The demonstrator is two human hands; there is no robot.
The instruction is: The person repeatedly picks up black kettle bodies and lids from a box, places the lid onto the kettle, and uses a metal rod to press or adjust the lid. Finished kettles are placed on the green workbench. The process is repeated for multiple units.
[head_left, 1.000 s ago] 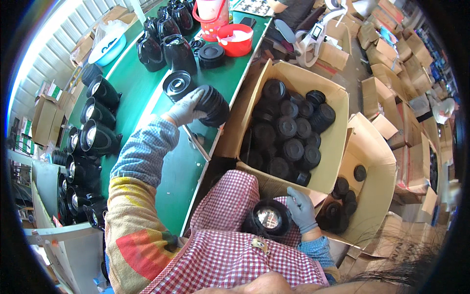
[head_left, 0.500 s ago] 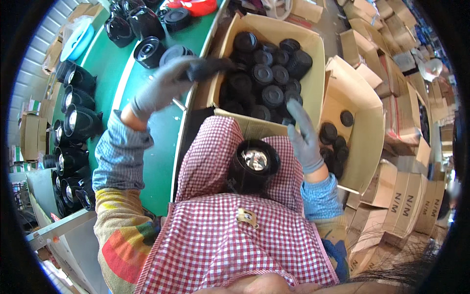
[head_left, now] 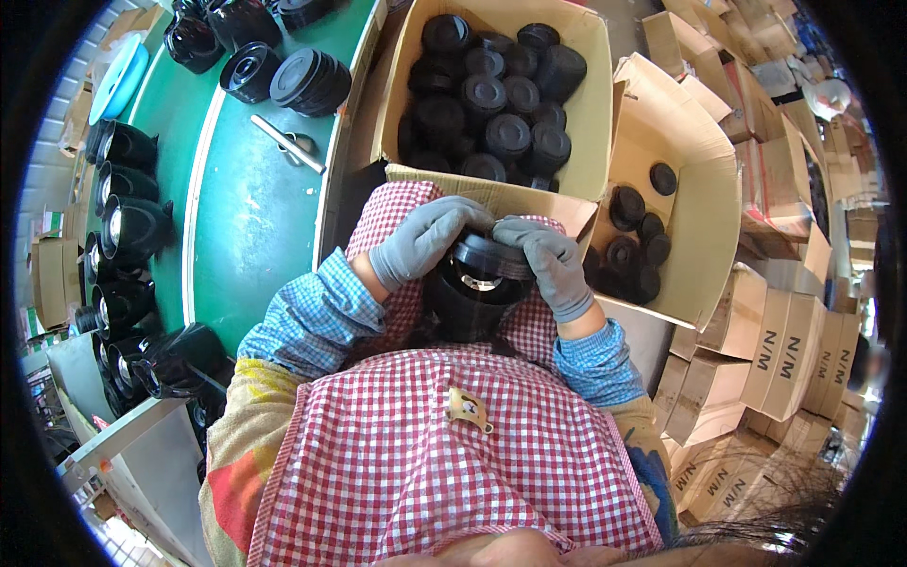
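Note:
A black pot body (head_left: 463,312) with a shiny silver inside stands between my knees, on the checked apron. Both my gloved hands grip a round black ringed lid (head_left: 493,257) at the pot's mouth. It is tilted, so a strip of bright metal shows under its near edge. My left hand (head_left: 425,241) closes over the lid's left rim. Along the far right rim, the fingers of my right hand (head_left: 550,257) are bent. My fingertips partly hide the lid's far edge.
Ahead stands a carton (head_left: 605,113) of black round lids; a second carton (head_left: 704,274) with several lids is at its right. On the green table (head_left: 250,208) lie a metal rod (head_left: 288,144), stacked discs (head_left: 310,80) and black pots (head_left: 137,227). Cardboard boxes (head_left: 784,350) fill the right.
My left hand has come from the table side to the pot with a black lid. My right hand has moved in from the carton and joined it on the lid. The view has shifted.

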